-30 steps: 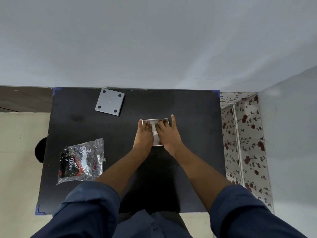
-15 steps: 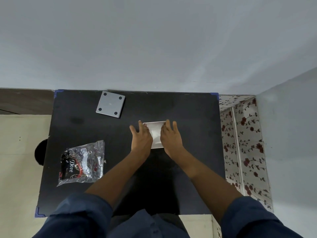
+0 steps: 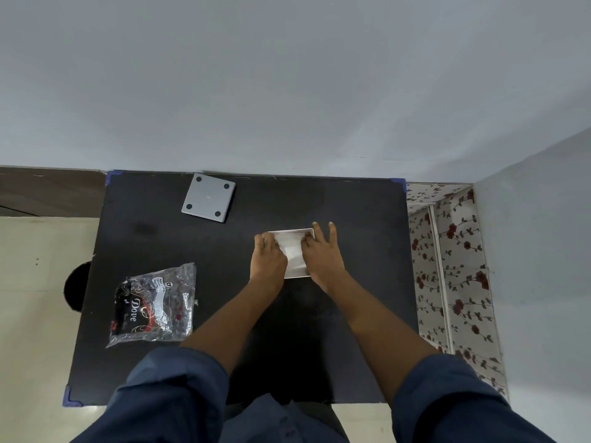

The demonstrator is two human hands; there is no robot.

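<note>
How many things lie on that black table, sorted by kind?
White box, held by the left hand and the right hand: 1
Grey square plate with four dark dots: 1
Clear plastic packet marked Dove: 1
Total: 3

Bare black surface (image 3: 361, 276) is stretching right of the white box (image 3: 292, 252) and behind it to the wall (image 3: 287, 91). The grey square plate (image 3: 208, 202) is sitting far left, the Dove packet (image 3: 153, 303) is lying near left, both well apart from it.
</note>
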